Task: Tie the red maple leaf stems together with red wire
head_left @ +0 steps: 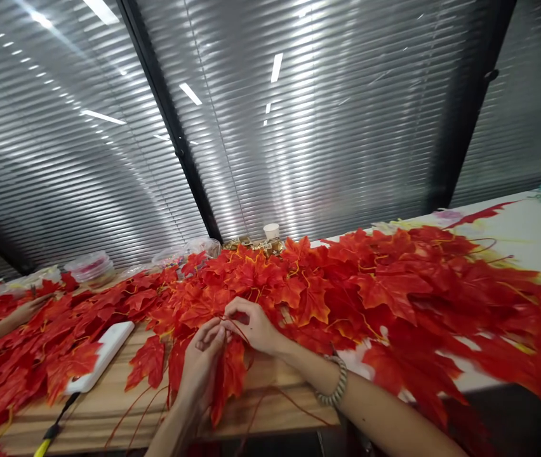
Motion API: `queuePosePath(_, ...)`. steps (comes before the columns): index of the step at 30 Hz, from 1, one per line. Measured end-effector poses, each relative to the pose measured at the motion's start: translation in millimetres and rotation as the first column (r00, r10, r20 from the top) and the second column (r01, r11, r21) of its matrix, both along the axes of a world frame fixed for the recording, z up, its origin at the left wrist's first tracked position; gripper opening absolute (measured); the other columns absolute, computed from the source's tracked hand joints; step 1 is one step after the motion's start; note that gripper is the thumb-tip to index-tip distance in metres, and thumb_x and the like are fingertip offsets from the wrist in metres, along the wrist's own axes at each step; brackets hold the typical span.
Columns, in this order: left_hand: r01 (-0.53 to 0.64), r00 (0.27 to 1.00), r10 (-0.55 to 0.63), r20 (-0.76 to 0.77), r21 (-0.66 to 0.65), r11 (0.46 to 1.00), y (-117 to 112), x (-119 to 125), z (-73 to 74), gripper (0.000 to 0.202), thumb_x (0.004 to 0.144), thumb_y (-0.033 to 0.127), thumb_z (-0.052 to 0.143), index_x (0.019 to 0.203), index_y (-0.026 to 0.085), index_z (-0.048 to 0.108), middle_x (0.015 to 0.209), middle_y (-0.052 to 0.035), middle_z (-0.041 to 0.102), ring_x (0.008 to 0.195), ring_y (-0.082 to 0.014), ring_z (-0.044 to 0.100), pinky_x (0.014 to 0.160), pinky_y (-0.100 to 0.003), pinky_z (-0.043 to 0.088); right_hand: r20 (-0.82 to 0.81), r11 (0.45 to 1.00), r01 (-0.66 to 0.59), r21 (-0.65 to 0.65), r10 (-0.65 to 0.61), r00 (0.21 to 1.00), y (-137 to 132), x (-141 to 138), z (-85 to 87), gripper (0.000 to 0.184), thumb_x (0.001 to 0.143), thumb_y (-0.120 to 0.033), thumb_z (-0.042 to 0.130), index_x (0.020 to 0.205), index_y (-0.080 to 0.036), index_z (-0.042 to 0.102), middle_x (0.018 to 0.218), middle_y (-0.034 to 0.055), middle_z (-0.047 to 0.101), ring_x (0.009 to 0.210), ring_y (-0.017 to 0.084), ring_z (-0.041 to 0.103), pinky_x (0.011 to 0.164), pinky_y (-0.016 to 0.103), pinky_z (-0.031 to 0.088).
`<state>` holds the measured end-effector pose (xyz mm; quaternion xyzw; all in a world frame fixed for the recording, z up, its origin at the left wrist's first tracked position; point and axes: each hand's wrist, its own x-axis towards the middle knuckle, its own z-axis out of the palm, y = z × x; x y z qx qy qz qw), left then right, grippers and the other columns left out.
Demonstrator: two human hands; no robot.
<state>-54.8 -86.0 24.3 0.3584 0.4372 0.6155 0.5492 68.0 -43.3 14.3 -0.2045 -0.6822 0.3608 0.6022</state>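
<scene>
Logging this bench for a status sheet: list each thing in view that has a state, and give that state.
left hand: closed, pinching a thin red thread
right hand: closed on the same thread, fingertips meeting the left hand's
red maple leaves: heaped loose across the table
white power bank: lying flat, cable plugged in
clear tubs: upright
blinds: shut

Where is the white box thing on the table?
The white box lies on the wooden table at lower left, beside the left hand, with red leaves around it.
</scene>
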Motion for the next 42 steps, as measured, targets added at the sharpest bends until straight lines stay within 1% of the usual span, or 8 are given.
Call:
queuePosePath(7,0.038,0.996,-0.029,-0.087,0.103,0.994,8,11,11.1,0.047,0.053,0.019,0.076,0.096,0.012,0.057,0.076,-0.0017,0.065,0.067,-0.0086,0.060,0.067,-0.017,0.047,-0.060,0.998,0.003,-0.059,-0.007,0.998,8,8,5.3,0.018,0.076,-0.034,0.057,0.071,-0.017,0.056,0.073,-0.0001,0.052,0.069,0.013,0.051,0.069,0.025,0.042)
queuePosePath(17,0.032,0.994,-0.025,-0.108,0.058,0.998,18,20,13.0,0.044,0.050,0.018,0.077,0.090,0.011,0.060,0.071,-0.0028,0.066,0.064,-0.0103,0.061,0.067,-0.020,0.048,-0.109,0.984,-0.078,-0.159,0.061,0.992,16,13,-3.0,0.017,0.074,-0.033,0.058,0.073,-0.017,0.055,0.072,-0.0003,0.053,0.067,0.013,0.051,0.063,0.024,0.043)
queuePosePath(20,0.037,0.996,-0.033,-0.081,0.048,0.998,21,20,8.6,0.044,0.050,0.018,0.077,0.090,0.011,0.060,0.072,-0.0029,0.066,0.066,-0.0107,0.062,0.070,-0.021,0.048,-0.098,0.984,-0.074,-0.163,0.058,0.993,19,14,-5.3,0.018,0.074,-0.034,0.058,0.073,-0.017,0.055,0.071,-0.0006,0.053,0.065,0.012,0.050,0.061,0.024,0.043)
queuePosePath(23,0.068,0.996,-0.066,-0.056,0.035,0.997,20,15,1.5,0.045,0.052,0.020,0.077,0.092,0.012,0.058,0.073,-0.0026,0.066,0.067,-0.0107,0.062,0.071,-0.022,0.048,-0.006,0.990,-0.032,-0.136,0.031,0.999,19,15,-5.1,0.020,0.075,-0.035,0.057,0.070,-0.016,0.056,0.069,-0.0006,0.052,0.066,0.012,0.050,0.063,0.024,0.043)
queuePosePath(30,0.078,0.994,-0.069,-0.084,0.097,0.992,14,-7,-22.2,0.043,0.057,0.023,0.074,0.095,0.012,0.057,0.072,-0.0030,0.065,0.064,-0.0115,0.061,0.068,-0.023,0.048,0.178,0.999,-0.039,-0.029,0.044,0.983,11,9,-3.8,0.018,0.075,-0.032,0.059,0.068,-0.016,0.057,0.069,-0.0004,0.052,0.068,0.012,0.050,0.066,0.025,0.041)
queuePosePath(34,0.094,0.995,-0.093,-0.023,0.067,0.993,14,-11,-35.3,0.044,0.054,0.023,0.076,0.093,0.012,0.057,0.068,-0.0018,0.064,0.062,-0.0114,0.060,0.066,-0.023,0.048,0.262,0.999,-0.036,-0.014,0.039,0.964,7,8,-5.0,0.016,0.076,-0.030,0.058,0.070,-0.015,0.058,0.072,0.0013,0.054,0.068,0.013,0.050,0.065,0.025,0.041)
queuePosePath(38,0.120,0.992,-0.122,0.042,0.046,0.992,11,-12,-41.5,0.044,0.055,0.021,0.076,0.094,0.012,0.056,0.071,-0.0018,0.064,0.064,-0.0106,0.060,0.066,-0.022,0.048,0.289,0.995,-0.070,-0.074,0.089,0.953,6,7,-7.8,0.018,0.076,-0.032,0.058,0.070,-0.015,0.058,0.072,0.0008,0.053,0.067,0.013,0.050,0.062,0.024,0.040)
queuePosePath(42,0.139,0.990,-0.141,0.030,0.058,0.989,6,-15,-40.2,0.043,0.057,0.020,0.075,0.095,0.012,0.056,0.071,-0.0022,0.064,0.065,-0.0116,0.060,0.066,-0.023,0.049,0.282,0.988,-0.105,-0.117,0.134,0.950,5,6,-8.8,0.018,0.075,-0.033,0.059,0.071,-0.016,0.059,0.072,0.0003,0.052,0.067,0.012,0.050,0.062,0.023,0.040)
